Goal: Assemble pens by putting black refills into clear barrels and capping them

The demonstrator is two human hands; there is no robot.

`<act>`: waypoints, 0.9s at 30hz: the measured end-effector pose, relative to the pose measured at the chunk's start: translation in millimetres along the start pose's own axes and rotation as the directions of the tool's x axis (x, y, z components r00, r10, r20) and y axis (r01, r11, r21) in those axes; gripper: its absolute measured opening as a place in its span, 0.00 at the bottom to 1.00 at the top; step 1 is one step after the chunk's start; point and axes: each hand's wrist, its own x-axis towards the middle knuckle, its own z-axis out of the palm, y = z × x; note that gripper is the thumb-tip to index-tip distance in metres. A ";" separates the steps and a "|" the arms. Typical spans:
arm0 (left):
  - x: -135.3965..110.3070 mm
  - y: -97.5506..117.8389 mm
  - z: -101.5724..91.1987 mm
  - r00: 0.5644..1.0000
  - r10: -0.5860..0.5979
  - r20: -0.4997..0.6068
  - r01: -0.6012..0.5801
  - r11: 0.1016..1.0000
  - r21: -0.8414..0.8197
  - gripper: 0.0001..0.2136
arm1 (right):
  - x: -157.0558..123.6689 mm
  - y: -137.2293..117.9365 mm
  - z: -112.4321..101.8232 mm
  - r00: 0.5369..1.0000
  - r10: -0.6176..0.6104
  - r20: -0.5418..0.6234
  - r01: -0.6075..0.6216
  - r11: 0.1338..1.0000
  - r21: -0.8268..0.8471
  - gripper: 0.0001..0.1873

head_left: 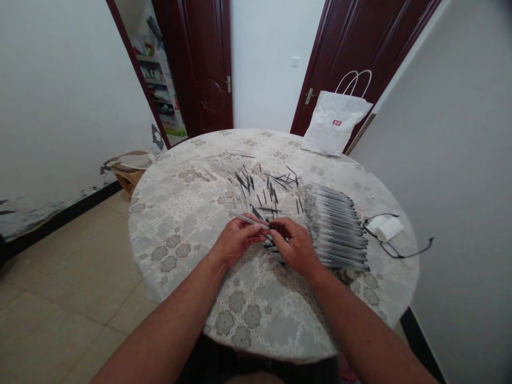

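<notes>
My left hand is closed around a whitish, translucent pen barrel that points up and to the left. At its near end the fingertips of my right hand pinch a small dark piece, which looks like a pen part; the fingers partly hide it. Loose dark pen parts lie scattered just beyond both hands. Pale clear tubes are spread behind and to the left. Beside my right hand is a thick row of pens with grey barrels and dark ends, laid side by side.
A flowered cloth covers the round table. On the right, black-framed glasses lie by a white object. A white paper bag stands at the back right edge. Left of the table is a wooden stool.
</notes>
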 end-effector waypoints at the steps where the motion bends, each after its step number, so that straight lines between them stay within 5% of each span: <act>1: -0.1 0.2 -0.3 1.000 0.001 -0.004 -0.001 1.000 -0.002 0.12 | -0.3 0.5 0.3 1.000 0.003 -0.006 -0.003 1.000 0.016 0.10; 8: 1.2 1.0 -3.2 0.997 0.012 -0.075 -0.014 0.999 -0.036 0.14 | -1.8 8.5 7.0 0.980 0.189 -0.056 -0.172 0.958 0.230 0.11; 27: 1.5 -0.2 -4.9 0.999 0.023 -0.047 -0.024 1.000 -0.016 0.14 | -0.4 10.6 19.2 0.966 0.259 -0.013 -0.233 0.888 0.398 0.11</act>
